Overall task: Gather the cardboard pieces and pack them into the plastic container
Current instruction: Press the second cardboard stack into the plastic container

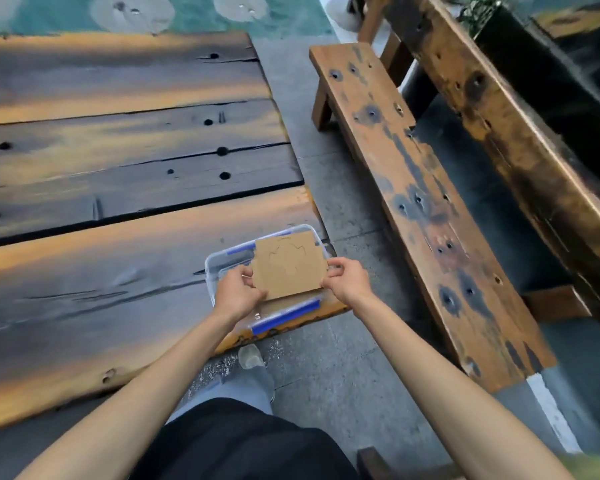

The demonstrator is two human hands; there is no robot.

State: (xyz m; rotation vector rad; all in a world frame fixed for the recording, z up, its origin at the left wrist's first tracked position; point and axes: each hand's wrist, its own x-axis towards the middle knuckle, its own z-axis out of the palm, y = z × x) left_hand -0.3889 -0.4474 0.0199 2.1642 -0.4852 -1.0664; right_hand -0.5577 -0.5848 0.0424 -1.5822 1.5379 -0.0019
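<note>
Pinching a cardboard piece (pixel 289 266) by its edges, our left hand (pixel 236 294) and right hand (pixel 347 279) hold it over the plastic container (pixel 212 268) on the table (pixel 118 202); right of our fingers stands a bench (pixel 420 202).

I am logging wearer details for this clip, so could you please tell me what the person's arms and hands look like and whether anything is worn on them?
Both forearms are bare up to the frame edge, with no sleeves showing. The left hand and right hand carry no gloves, and no rings, watch or wristband are visible. No markings show on either arm.
</note>
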